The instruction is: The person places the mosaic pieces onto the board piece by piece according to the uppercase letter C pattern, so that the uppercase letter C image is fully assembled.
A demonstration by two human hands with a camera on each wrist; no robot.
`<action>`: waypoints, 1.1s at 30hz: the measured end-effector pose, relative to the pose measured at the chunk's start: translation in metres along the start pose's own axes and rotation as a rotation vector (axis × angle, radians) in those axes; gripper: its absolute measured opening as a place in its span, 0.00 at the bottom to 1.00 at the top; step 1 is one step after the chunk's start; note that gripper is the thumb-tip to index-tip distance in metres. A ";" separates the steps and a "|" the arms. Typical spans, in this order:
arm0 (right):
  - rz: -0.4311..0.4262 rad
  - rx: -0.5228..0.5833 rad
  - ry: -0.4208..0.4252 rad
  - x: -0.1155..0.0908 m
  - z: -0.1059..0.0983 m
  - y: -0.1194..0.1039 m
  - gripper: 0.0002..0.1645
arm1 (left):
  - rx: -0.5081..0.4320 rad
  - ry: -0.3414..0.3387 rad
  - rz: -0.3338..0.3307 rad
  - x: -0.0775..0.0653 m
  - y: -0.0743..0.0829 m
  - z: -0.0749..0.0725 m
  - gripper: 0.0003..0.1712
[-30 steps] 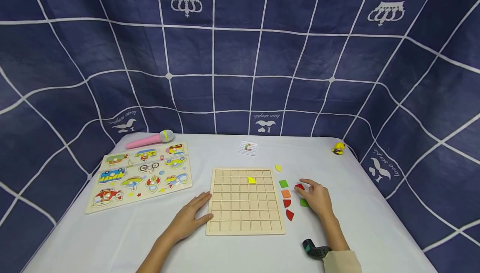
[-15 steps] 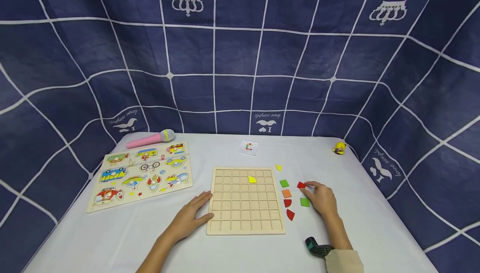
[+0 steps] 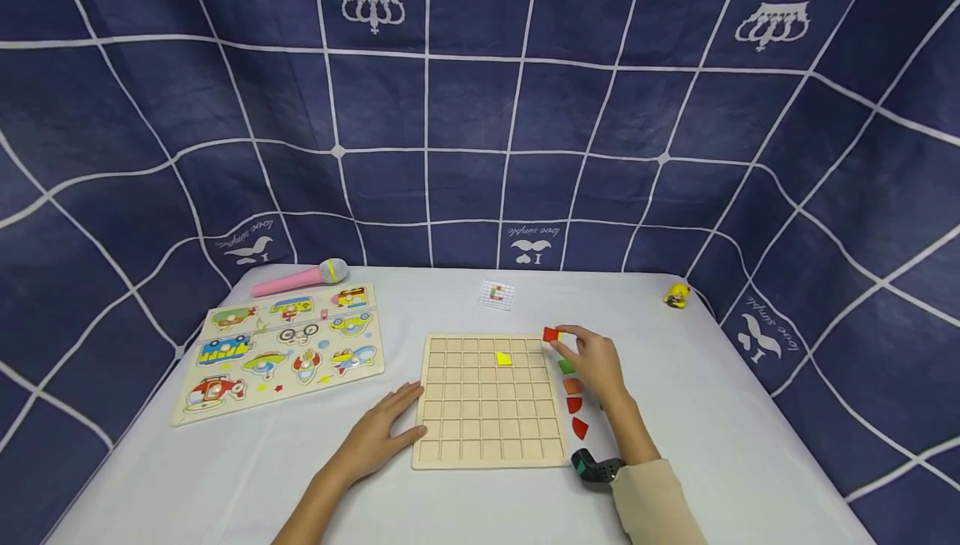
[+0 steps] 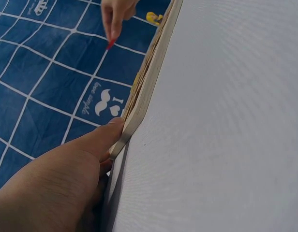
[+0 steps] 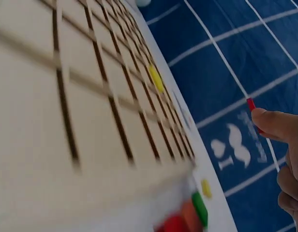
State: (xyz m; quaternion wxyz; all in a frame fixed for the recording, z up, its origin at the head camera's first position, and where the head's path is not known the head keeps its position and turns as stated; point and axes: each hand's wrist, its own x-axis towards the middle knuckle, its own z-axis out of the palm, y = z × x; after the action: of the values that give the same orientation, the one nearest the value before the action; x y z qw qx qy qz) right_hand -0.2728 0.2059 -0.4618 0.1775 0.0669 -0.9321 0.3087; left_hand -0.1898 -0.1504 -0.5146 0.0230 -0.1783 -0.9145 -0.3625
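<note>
My right hand (image 3: 600, 363) pinches a red square tile (image 3: 551, 334) between thumb and fingertips, over the far right corner of the wooden grid board (image 3: 491, 408). In the right wrist view the red tile (image 5: 251, 103) juts past the thumb, seen nearly edge-on. My left hand (image 3: 378, 438) rests along the board's left side, thumb and fingers spread and touching its edge. A yellow quarter-round tile (image 3: 503, 359) lies in one cell towards the back. Right of the board lie a green tile (image 3: 566, 367), an orange tile (image 3: 572, 387) and two red quarter-round tiles (image 3: 580, 428).
A small pattern card (image 3: 497, 295) lies behind the board. On the left are a vehicle peg puzzle (image 3: 285, 353) and a pink toy microphone (image 3: 300, 280). A yellow figurine (image 3: 677, 295) stands at the back right. Blue grid-patterned cloth (image 3: 480, 112) hangs behind the table.
My right hand has picked the red square tile up from the table and carried it left and away from me to the board's far right corner. The left hand has stayed put.
</note>
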 end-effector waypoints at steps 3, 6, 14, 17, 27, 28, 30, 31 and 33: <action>-0.087 0.021 -0.005 0.007 0.015 -0.017 0.19 | 0.002 0.005 0.006 0.000 0.000 0.000 0.39; -0.157 0.039 -0.040 0.010 0.030 -0.029 0.18 | -0.001 0.000 0.004 0.000 0.000 0.000 0.39; -0.171 0.050 -0.215 0.010 0.068 -0.041 0.19 | 0.000 -0.003 -0.003 -0.001 0.001 -0.001 0.39; -0.168 0.029 -0.239 0.007 0.075 -0.040 0.18 | 0.000 0.001 0.003 0.000 0.001 0.000 0.38; -0.165 -0.005 -0.237 0.005 0.081 -0.039 0.17 | 0.000 0.003 0.003 0.000 0.001 0.000 0.38; -0.163 -0.004 -0.236 0.005 0.081 -0.039 0.17 | -0.001 0.002 0.002 0.000 0.001 0.000 0.38; -0.160 -0.002 -0.234 0.005 0.081 -0.039 0.17 | -0.004 0.002 0.002 0.000 0.001 0.000 0.38; -0.162 0.001 -0.232 0.005 0.081 -0.039 0.17 | -0.006 0.003 0.004 0.000 0.001 0.000 0.38; -0.162 0.004 -0.231 0.004 0.081 -0.039 0.17 | -0.006 0.006 0.004 -0.001 0.001 0.001 0.38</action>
State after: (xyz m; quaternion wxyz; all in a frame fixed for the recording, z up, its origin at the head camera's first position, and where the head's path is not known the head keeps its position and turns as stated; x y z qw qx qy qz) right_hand -0.2914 0.1260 -0.4995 0.0931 0.1772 -0.9373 0.2853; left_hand -0.1890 -0.1497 -0.5146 0.0257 -0.1793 -0.9129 -0.3657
